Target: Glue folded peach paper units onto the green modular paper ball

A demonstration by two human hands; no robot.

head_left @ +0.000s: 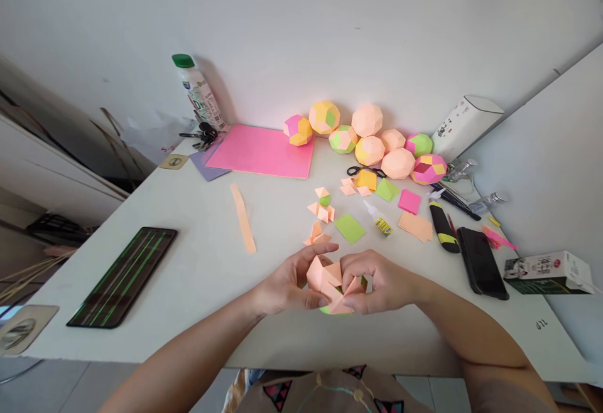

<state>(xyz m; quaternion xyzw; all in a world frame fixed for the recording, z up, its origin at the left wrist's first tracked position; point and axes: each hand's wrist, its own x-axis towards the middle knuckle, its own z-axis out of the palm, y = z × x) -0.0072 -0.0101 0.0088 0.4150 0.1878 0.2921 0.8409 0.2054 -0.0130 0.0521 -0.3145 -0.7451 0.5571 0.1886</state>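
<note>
Between my two hands, above the front part of the white table, is a folded paper model (326, 280) in peach with some green at its lower edge. My left hand (294, 281) grips its left side, thumb at the lower front and index finger reaching over the top. On the right side my right hand (379, 281) pinches a peach flap between thumb and bent fingers. Part of the model is hidden behind the fingers. Just beyond lie small folded peach pieces (321, 212) and a green paper square (350, 228).
Several finished paper balls (367, 120) sit against the wall. A glue bottle (378, 217), black scissors (366, 172), a box cutter (443, 228) and a phone (481, 262) lie to the right. Leftward are a pink sheet (261, 151), a peach strip (243, 218) and a dark striped panel (123, 277).
</note>
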